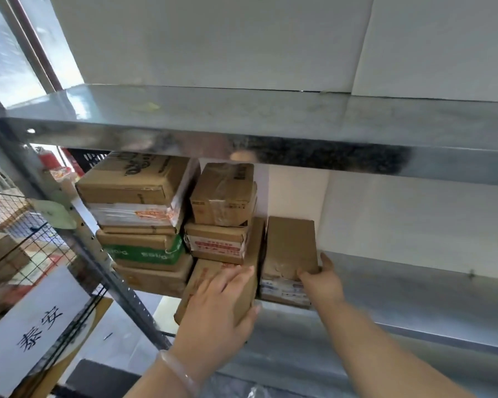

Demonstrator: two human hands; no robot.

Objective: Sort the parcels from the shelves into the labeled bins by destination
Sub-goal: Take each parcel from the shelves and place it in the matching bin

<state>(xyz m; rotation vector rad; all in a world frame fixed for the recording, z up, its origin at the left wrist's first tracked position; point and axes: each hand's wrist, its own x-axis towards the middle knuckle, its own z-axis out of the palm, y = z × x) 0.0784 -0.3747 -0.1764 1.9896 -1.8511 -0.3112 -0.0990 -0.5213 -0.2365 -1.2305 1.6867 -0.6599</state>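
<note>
On the metal shelf (414,285), the left hand (216,308) lies flat-fingered on a long brown parcel (213,285) with its thumb hooked under the near end, while the right hand (322,280) pinches the near edge of a plain brown parcel (291,248) just beside it. Two smaller boxes (222,216) sit stacked on the long parcel's far end, and a taller stack (141,219) crowds its left side. A white sign (38,326) on the wire bin (26,248) at left reads "泰安"; the parcels' red printing is too blurred to read.
</note>
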